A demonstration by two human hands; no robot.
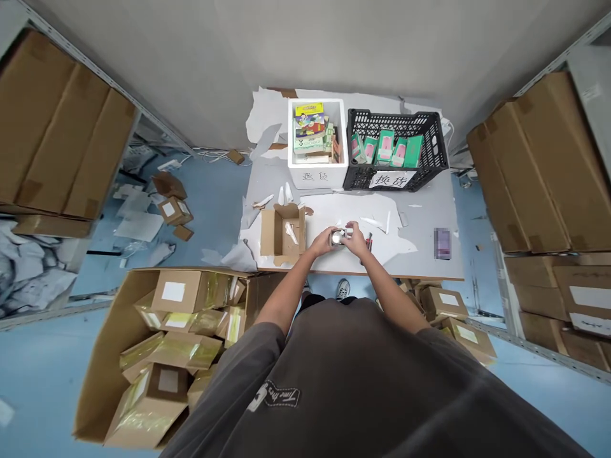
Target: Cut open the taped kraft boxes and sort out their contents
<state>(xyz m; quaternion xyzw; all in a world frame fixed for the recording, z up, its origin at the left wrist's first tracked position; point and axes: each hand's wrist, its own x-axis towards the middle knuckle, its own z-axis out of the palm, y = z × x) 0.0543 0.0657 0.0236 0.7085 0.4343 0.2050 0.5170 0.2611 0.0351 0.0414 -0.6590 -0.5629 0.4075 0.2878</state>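
Near the table's front edge, my left hand is closed around the left side of a small box. A round, silvery-white shape shows at the box's top; its kind is too small to make out. From the other side, my right hand grips the same box, fingers at its right upper edge. Beside my right wrist lies a slim red and black tool, partly hidden. Left of my hands stands an open cardboard box with a crumpled white piece inside.
At the back of the table stand a white foam bin of packets and a black crate holding several green boxes. A large carton full of taped parcels is at my left. Shelves with cartons flank both sides.
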